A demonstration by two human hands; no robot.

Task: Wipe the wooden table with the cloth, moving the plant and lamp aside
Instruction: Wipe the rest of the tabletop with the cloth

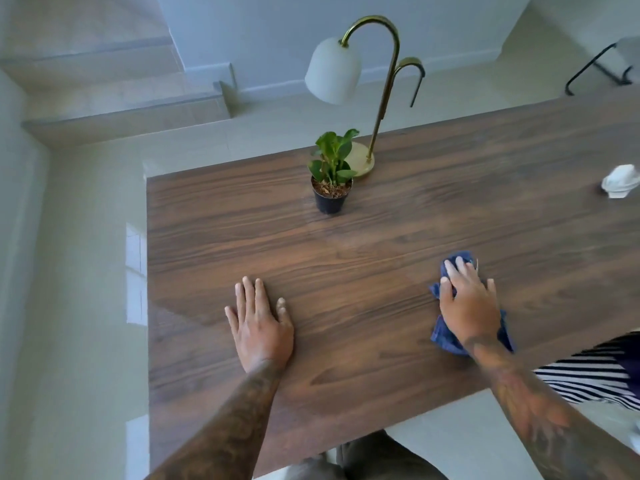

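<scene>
Pressing down on a blue cloth (446, 336), the right hand (467, 306) lies flat on the wooden desk (346, 258) near its front right part. The fingers of this hand are stretched out and a little spread, not curled, so its grip is open and the cloth is only held under the palm. Parts of the cloth come out beyond the fingertips and beside the wrist.

The left hand (259, 322) rests on the bare wood, well apart from the cloth, to its left. Its fingers are straight and close together, and it holds nothing.

Farther back on the desk stands a small plant (331, 174) in a dark pot, upright. Just behind it, at the far edge, is the round base of a lamp (367, 98) with a curved brass stem and a white shade. Plant and lamp are both far from either hand. A crumpled white thing (620, 181) lies at the right edge of the desk.
</scene>
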